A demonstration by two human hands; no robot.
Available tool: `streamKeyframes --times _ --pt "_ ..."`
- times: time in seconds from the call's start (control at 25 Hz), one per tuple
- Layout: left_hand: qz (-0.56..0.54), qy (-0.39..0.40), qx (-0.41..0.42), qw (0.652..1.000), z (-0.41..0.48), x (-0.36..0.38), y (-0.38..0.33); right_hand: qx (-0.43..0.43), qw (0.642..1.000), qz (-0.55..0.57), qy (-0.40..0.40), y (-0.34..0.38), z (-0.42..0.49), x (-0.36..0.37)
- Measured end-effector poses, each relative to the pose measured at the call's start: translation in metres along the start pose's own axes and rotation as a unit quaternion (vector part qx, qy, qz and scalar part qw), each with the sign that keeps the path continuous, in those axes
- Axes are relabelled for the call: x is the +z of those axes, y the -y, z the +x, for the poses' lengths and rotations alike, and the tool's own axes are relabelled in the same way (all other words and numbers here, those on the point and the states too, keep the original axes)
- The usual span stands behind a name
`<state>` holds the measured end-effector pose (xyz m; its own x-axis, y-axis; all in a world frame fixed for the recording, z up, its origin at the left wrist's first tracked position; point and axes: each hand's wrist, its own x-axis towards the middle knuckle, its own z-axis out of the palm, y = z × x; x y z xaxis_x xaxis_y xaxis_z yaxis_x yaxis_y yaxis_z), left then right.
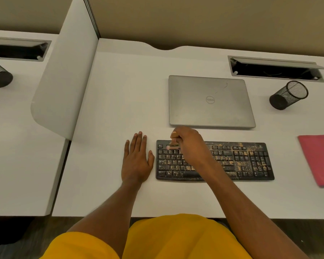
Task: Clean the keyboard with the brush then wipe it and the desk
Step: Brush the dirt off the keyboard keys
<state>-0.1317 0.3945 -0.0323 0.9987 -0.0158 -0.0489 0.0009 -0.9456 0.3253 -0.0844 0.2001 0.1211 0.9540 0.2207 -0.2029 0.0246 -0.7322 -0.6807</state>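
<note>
A black keyboard lies on the white desk, its keys strewn with tan crumbs and dust. My right hand grips a small wooden-handled brush over the keyboard's upper left corner, its blurred bristles down at the top key rows. My left hand rests flat on the desk, fingers straight, just left of the keyboard with the thumb near its edge. A pink cloth lies folded at the right side of the desk.
A closed grey laptop sits right behind the keyboard. A black mesh pen cup lies tipped over at the back right, below an open cable hatch. A white divider panel bounds the desk on the left.
</note>
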Motion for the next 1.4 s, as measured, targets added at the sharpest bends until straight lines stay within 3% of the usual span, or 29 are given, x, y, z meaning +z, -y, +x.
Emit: streamKeyframes --times 0.28,0.6,0.8,0.88,1.2,1.4 --pt "0.000 -0.004 0.001 1.000 0.000 0.000 0.000 -0.007 0.998 0.020 -0.060 0.004 0.002 -0.001" --pt "-0.003 -0.008 0.002 1.000 0.000 0.000 0.000 0.018 0.998 0.051 -0.038 -0.006 -0.006 -0.003" --pt "0.002 -0.003 0.001 1.000 0.000 0.001 0.001 0.000 0.986 0.073 -0.152 -0.007 -0.008 0.000" --pt "0.005 -0.002 0.001 1.000 0.001 0.001 0.001 -0.001 0.981 0.110 -0.157 -0.003 -0.009 0.004" --pt "0.001 -0.001 0.000 1.000 0.000 0.001 0.001 0.024 0.991 0.067 -0.113 -0.015 -0.011 0.015" --pt "0.001 0.001 -0.001 1.000 0.000 0.000 0.000 0.033 0.983 0.100 -0.150 -0.016 -0.010 0.011"
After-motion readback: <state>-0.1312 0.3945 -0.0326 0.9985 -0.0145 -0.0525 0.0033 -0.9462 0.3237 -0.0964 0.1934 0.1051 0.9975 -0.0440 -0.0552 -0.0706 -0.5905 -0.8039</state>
